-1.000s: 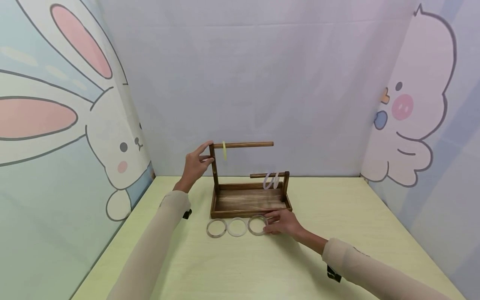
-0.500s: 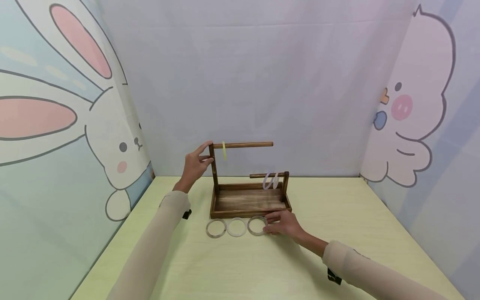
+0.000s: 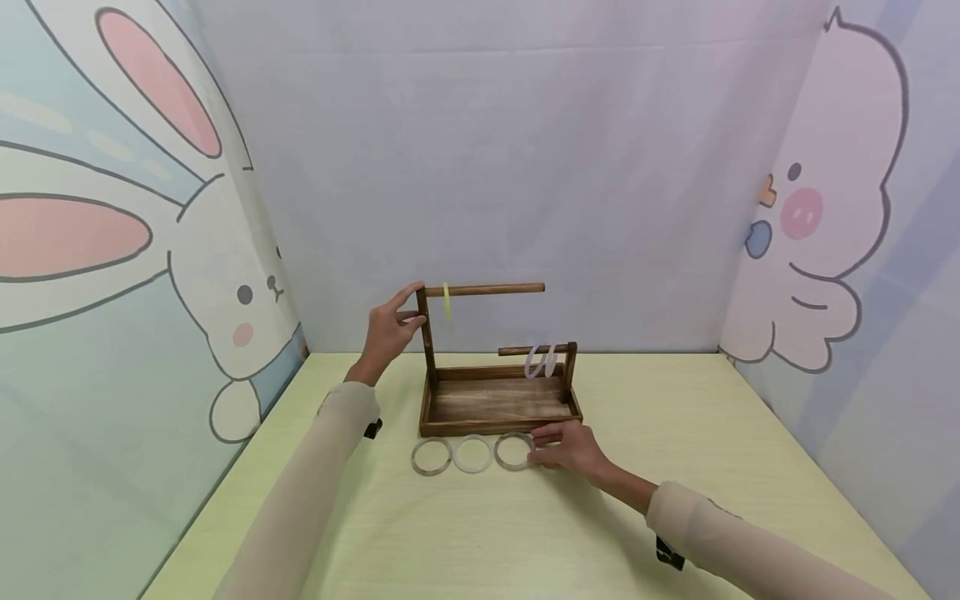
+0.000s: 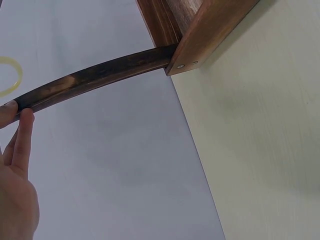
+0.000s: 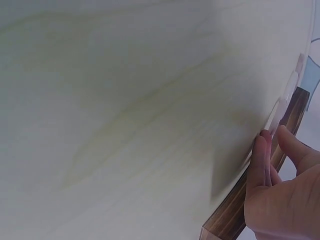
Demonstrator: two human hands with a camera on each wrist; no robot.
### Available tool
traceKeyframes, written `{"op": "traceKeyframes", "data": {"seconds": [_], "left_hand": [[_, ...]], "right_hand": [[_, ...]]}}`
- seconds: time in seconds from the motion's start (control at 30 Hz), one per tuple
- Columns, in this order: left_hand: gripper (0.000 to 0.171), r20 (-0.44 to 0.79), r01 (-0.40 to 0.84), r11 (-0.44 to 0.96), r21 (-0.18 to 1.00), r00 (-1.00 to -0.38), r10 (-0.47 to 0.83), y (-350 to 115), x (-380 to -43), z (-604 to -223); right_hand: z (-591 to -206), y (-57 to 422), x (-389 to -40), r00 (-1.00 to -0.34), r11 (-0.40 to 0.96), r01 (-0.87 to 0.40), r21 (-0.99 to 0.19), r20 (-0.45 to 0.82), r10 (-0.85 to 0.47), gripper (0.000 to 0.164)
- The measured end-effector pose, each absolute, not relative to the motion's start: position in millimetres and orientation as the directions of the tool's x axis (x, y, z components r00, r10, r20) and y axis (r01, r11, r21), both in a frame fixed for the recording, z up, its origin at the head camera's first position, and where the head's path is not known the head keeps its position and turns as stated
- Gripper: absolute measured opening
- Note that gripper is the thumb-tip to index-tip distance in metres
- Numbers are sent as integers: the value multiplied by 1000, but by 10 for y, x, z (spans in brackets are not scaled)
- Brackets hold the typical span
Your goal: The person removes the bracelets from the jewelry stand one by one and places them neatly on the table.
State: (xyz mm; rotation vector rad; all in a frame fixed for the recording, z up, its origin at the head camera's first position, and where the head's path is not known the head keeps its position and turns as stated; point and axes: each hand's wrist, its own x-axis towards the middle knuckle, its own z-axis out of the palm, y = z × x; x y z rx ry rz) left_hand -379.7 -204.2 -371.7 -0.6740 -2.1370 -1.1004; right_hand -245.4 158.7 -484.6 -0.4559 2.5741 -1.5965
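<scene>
A dark wooden bangle rack (image 3: 501, 427) with a tall bar and a lower bar stands on the table. My left hand (image 3: 390, 332) holds the upper part of its tall post, thumb and fingers on either side, as the left wrist view shows. Three bangles lie in a row before the rack: a greyish one (image 3: 414, 457), a whitish one (image 3: 474, 472) and another greyish one (image 3: 497, 451) at the right. At that right bangle's edge, my right hand (image 3: 572, 450) pinches the rim between thumb and fingers. The bangle stays flat on the table.
One yellow bangle (image 3: 447, 302) hangs on the tall bar near the post. Two pale bangles, a lilac one (image 3: 528, 367) and a pinkish one (image 3: 551, 363), hang on the low bar. Behind the table (image 3: 480, 542) rises a pale cloth backdrop (image 3: 495, 167), with cartoon-printed sides.
</scene>
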Motion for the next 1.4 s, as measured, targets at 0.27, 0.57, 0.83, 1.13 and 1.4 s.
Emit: {"op": "traceKeyframes", "data": {"seconds": [0.27, 0.57, 0.83, 1.13, 1.4], "left_hand": [[69, 724, 681, 511, 525, -673, 152, -2071, -3781, -3725], [69, 730, 685, 510, 520, -666, 151, -2102, -3773, -3716], [68, 724, 687, 485, 540, -674, 149, -2079, -3772, -3679], [67, 723, 683, 499, 533, -674, 151, -2053, -3772, -3686], [68, 721, 681, 504, 532, -676, 152, -2030, -3765, -3699]], "right_hand": [[-4839, 1573, -2411, -954, 372, -173, -912, 61, -292, 37], [-4811, 1567, -2429, -946, 351, -191, -917, 76, -315, 35], [-4764, 1618, -2477, -940, 361, -220, -906, 98, -327, 34], [-4642, 1600, -2589, -950, 378, -226, -898, 118, -289, 36], [-4520, 1517, -2685, -939, 371, -293, -881, 192, -286, 38]]}}
